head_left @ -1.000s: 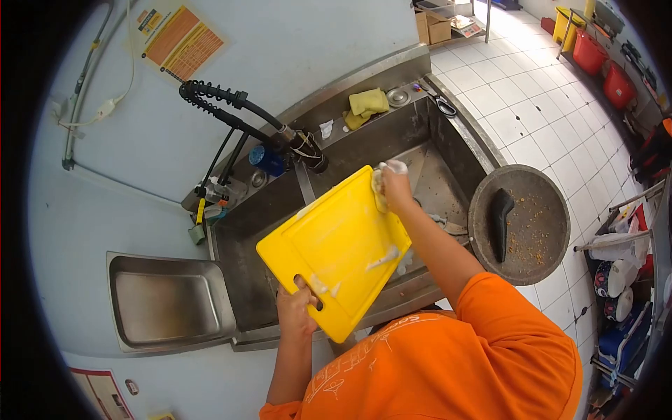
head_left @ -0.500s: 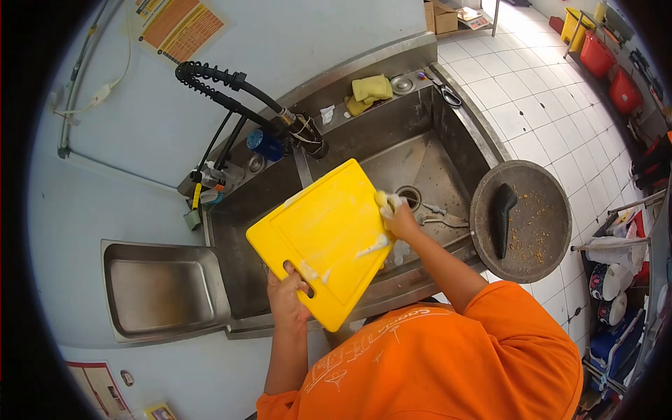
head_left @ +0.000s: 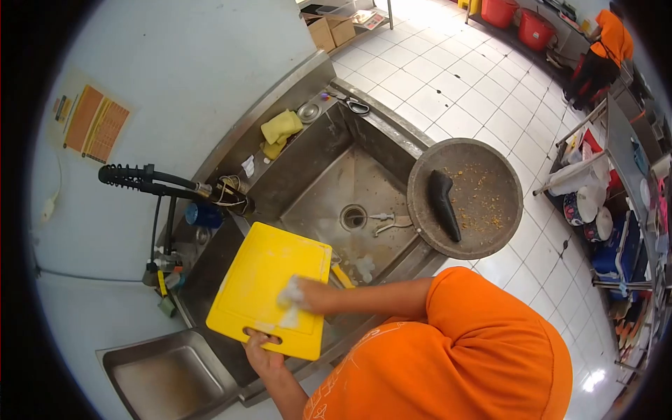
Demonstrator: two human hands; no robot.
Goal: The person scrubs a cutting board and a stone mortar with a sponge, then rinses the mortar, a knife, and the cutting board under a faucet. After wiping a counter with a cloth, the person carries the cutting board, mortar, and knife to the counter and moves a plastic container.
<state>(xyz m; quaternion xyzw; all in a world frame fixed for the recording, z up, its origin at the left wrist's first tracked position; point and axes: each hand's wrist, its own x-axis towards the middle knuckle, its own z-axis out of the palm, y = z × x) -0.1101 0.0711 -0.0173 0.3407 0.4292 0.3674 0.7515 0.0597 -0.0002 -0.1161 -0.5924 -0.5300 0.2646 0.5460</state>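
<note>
A yellow cutting board is tilted over the near left part of the steel sink, streaked with white suds. My left hand grips its lower edge, fingers through the handle slot. Against the board's face my right hand presses a foam-covered sponge, its fingers curled round it. Just right of the board, a yellow-handled utensil lies in the sink, partly hidden by my arm. Small metal pieces rest near the drain.
A wide stone mortar holding a dark pestle and orange crumbs overlaps the sink's right edge. A black spring faucet rises at the left. Yellow cloths and scissors lie on the back ledge. A person in orange stands far right.
My right hand has moved from the board's right edge onto its face with the sponge. The board is turned and sits lower left in view. My view has swung right, bringing in another person.
</note>
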